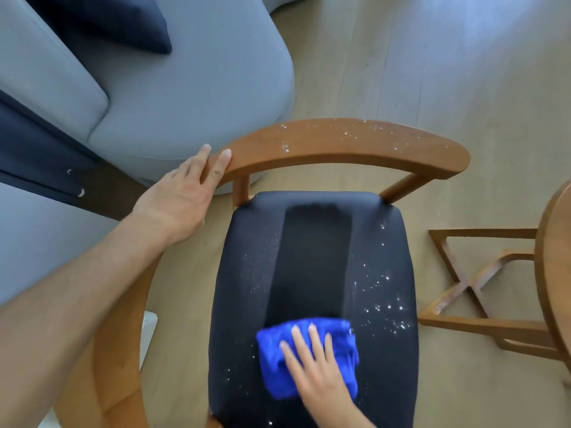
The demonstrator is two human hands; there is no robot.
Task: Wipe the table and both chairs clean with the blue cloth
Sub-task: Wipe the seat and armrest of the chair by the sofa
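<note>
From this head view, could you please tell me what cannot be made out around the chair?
- Table: cut off by the right edge; its top unseen.
- Second chair: not in view.
- Seat beneath the blue cloth: covered by the cloth and right hand.
- Chair's front edge: cut off at the bottom.

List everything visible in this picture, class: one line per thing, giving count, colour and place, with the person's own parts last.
Folded blue microfibre cloth: one, blue, on the seat's near part.
Wooden chair with black padded seat: one, brown and black, centre.
White specks: many, white, on seat and backrest.
Round wooden table: one, brown, right edge.
Grey fabric sofa: one, grey, upper left.
Dark navy cushion: one, navy, on the sofa.
Left hand: on the backrest's end.
Right hand: flat on the cloth.
</note>
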